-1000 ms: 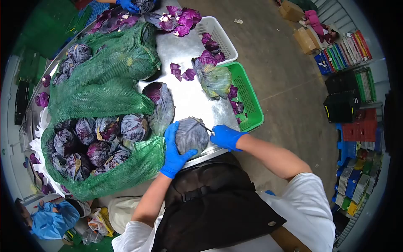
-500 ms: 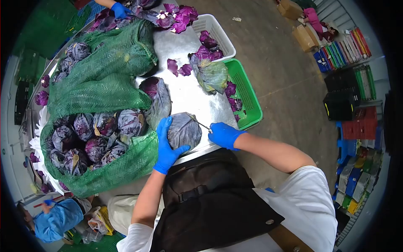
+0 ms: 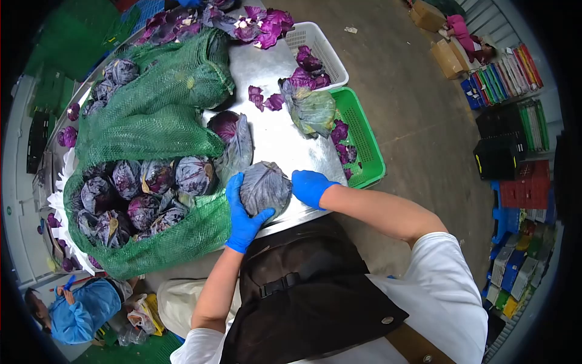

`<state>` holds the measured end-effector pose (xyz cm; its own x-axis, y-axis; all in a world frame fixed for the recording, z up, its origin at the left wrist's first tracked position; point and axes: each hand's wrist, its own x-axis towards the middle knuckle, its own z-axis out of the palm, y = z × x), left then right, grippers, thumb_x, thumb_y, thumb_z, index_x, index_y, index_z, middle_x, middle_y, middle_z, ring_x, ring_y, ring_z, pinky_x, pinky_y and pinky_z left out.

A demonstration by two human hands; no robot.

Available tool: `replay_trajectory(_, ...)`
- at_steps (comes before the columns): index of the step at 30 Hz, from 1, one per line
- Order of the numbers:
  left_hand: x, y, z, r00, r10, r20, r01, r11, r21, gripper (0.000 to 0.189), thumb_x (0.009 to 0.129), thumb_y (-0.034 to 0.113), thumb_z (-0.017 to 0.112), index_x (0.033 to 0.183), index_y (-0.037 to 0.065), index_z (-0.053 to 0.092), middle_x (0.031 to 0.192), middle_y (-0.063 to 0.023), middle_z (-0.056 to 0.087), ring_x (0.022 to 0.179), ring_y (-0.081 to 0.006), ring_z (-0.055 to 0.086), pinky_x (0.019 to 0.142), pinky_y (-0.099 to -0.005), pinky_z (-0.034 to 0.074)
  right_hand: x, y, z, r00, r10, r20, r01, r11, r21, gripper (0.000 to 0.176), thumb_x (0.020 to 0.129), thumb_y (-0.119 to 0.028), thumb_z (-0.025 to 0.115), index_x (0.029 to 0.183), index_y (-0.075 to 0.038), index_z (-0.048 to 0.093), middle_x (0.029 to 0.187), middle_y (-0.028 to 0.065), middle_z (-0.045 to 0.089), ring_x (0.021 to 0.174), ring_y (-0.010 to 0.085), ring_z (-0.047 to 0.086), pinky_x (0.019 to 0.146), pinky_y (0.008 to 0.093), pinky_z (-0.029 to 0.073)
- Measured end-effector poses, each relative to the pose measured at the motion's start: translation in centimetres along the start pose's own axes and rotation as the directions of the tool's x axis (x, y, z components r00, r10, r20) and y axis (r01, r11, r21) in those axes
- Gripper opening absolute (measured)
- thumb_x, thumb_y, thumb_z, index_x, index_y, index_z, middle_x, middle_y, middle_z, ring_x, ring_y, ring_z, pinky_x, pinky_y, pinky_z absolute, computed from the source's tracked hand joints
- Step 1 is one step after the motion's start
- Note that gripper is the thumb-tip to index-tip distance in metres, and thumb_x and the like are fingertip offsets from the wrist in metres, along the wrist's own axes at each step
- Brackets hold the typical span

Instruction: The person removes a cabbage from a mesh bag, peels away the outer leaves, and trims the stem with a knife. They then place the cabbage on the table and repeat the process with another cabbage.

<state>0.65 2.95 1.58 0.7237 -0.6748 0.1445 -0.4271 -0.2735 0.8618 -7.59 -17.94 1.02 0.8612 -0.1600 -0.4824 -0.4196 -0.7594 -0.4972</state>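
A red cabbage (image 3: 266, 189) with dull grey-purple outer leaves rests at the near edge of the metal table (image 3: 267, 136). My left hand (image 3: 242, 213), in a blue glove, is spread around its left and near side, thumb and fingers gripping it. On the cabbage's right side, my right hand (image 3: 313, 187), also gloved in blue, is closed in a fist close against it. The thin knife that showed in this fist is now hidden by the glove and the cabbage. A loose outer leaf (image 3: 237, 148) lies just beyond.
A green net sack (image 3: 151, 252) full of red cabbages takes up the left. Trimmed leaves (image 3: 309, 109) lie toward the right edge, beside a white crate (image 3: 336, 64) and a green crate (image 3: 370, 151). A person in blue (image 3: 85, 309) is at lower left.
My right hand has moved left, up against the cabbage, and the knife between them no longer shows. My left hand keeps its hold. The whole view has shifted slightly.
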Motion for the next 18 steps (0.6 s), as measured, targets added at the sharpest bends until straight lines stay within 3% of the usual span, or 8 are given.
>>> replay_trajectory(3, 0.8, -1.3, 0.4, 0.988, -0.151, -0.021, 0.129, 0.904, -0.408, 0.112, 0.063, 0.029, 0.088, 0.150, 0.001, 0.023, 0.148, -0.0158, 0.034, 0.136, -0.0292, 0.035, 0.117, -0.0420, 0.025, 1.9, 1.0, 1.8, 0.997, 0.018, -0.075, -0.019, 1.000, -0.003, 0.022, 0.089, -0.013, 0.049, 0.101, 0.004, 0.057, 0.090, 0.0274, 0.067, 0.088, 0.0433, 0.067, 0.079, 0.0495, 0.052)
replay_trajectory(7, 0.6, -1.1, -1.1, 0.962, -0.271, 0.040, 0.242, 0.772, -0.588, 0.114, 0.062, 0.024, 0.088, 0.151, 0.004, 0.021, 0.148, -0.0149, 0.034, 0.133, -0.0291, 0.039, 0.115, -0.0414, 0.029, 3.0, 0.7, 1.6, 0.994, -0.022, -0.104, 0.023, 1.000, 0.008, 0.024, 0.089, -0.014, 0.050, 0.107, 0.002, 0.054, 0.088, 0.0275, 0.066, 0.084, 0.0437, 0.066, 0.073, 0.0499, 0.053)
replay_trajectory(9, 0.8, -1.2, -0.9, 0.972, -0.235, 0.025, 0.205, 0.782, -0.588, 0.116, 0.061, 0.024, 0.089, 0.152, 0.004, 0.020, 0.148, -0.0145, 0.034, 0.133, -0.0291, 0.040, 0.115, -0.0409, 0.030, 3.1, 1.3, 2.4, 0.990, -0.051, -0.130, 0.062, 0.994, 0.085, 0.030, 0.087, -0.014, 0.051, 0.114, -0.001, 0.055, 0.089, 0.0263, 0.067, 0.081, 0.0432, 0.066, 0.070, 0.0489, 0.053)
replay_trajectory(10, 0.8, -0.8, -0.7, 0.971, -0.237, 0.032, 0.210, 0.781, -0.588, 0.116, 0.061, 0.024, 0.089, 0.152, 0.004, 0.020, 0.148, -0.0145, 0.034, 0.133, -0.0291, 0.040, 0.115, -0.0409, 0.030, 3.2, 1.8, 2.9, 0.933, -0.172, -0.317, 0.239, 0.953, 0.186, 0.050, 0.086, -0.014, 0.054, 0.135, -0.007, 0.048, 0.082, 0.0232, 0.066, 0.070, 0.0361, 0.068, 0.063, 0.0437, 0.054)
replay_trajectory(13, 2.2, 0.1, 0.1, 0.983, -0.180, 0.043, 0.169, 0.781, -0.602, 0.110, 0.063, 0.023, 0.087, 0.151, 0.004, 0.024, 0.148, -0.0147, 0.034, 0.134, -0.0287, 0.038, 0.116, -0.0405, 0.027, -0.1, 1.4, -1.8, 0.999, 0.038, 0.005, -0.032, 0.750, 0.661, 0.069, 0.084, -0.012, 0.058, 0.149, -0.012, 0.035, 0.075, 0.0170, 0.063, 0.060, 0.0266, 0.066, 0.058, 0.0383, 0.054)
replay_trajectory(14, 3.0, 0.2, 0.3, 0.986, -0.157, 0.063, 0.161, 0.757, -0.633, 0.108, 0.063, 0.022, 0.087, 0.150, 0.003, 0.026, 0.148, -0.0144, 0.034, 0.135, -0.0286, 0.038, 0.116, -0.0402, 0.026, -0.8, 2.0, -2.0, 0.997, 0.056, -0.061, -0.001, 0.749, 0.662, 0.076, 0.082, -0.012, 0.063, 0.152, -0.018, 0.031, 0.068, 0.0122, 0.060, 0.054, 0.0194, 0.063, 0.054, 0.0354, 0.052)
replay_trajectory(16, 4.9, 1.5, 0.2, 0.981, -0.178, 0.075, 0.180, 0.703, -0.688, 0.098, 0.067, 0.024, 0.085, 0.146, 0.001, 0.033, 0.144, -0.0132, 0.040, 0.133, -0.0277, 0.039, 0.115, -0.0401, 0.027, -2.5, 2.1, -2.9, 0.969, 0.105, -0.223, 0.059, 0.780, 0.623, 0.076, 0.082, -0.011, 0.063, 0.151, -0.021, 0.033, 0.067, 0.0125, 0.060, 0.056, 0.0218, 0.063, 0.055, 0.0366, 0.051)
replay_trajectory(18, 7.1, 3.7, 1.8, 0.984, -0.168, -0.055, 0.126, 0.885, -0.449, 0.092, 0.068, 0.025, 0.084, 0.143, 0.000, 0.038, 0.139, -0.0148, 0.044, 0.131, -0.0297, 0.042, 0.113, -0.0409, 0.030, -2.8, 2.5, -2.1, 0.884, 0.083, -0.459, 0.142, 0.889, 0.435, 0.078, 0.081, -0.011, 0.065, 0.150, -0.028, 0.035, 0.068, 0.0142, 0.061, 0.059, 0.0266, 0.064, 0.058, 0.0393, 0.050)
